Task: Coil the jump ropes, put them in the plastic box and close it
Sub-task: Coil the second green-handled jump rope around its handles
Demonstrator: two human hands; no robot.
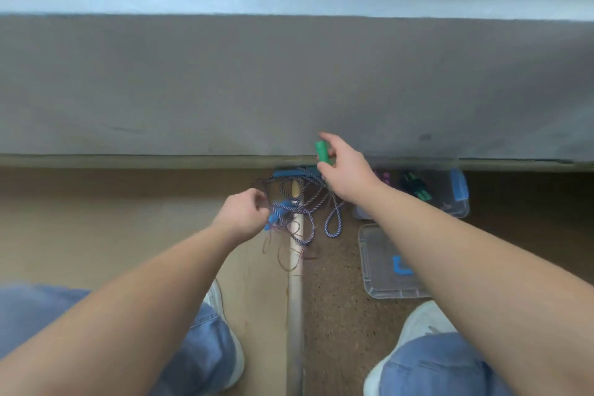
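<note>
Your left hand point(244, 210) pinches the rope point(305, 202) by its blue handle point(273, 219). Your right hand point(347, 170) grips a green handle point(322, 151). Box point(463, 207) and lid point(376, 267) lie at right.

floor point(96, 235) holds tangled jump rope point(331, 222), clear lid point(379, 270), plastic box point(458, 202).

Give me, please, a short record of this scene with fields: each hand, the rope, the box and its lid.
left hand: grips the striped rope beside a blue handle
right hand: holds a green handle
striped rope: loose tangle on the floor, not coiled
plastic box: open, on the floor to the right, with green and pink things inside
lid: off, lying flat, nearer the person than the box
</note>
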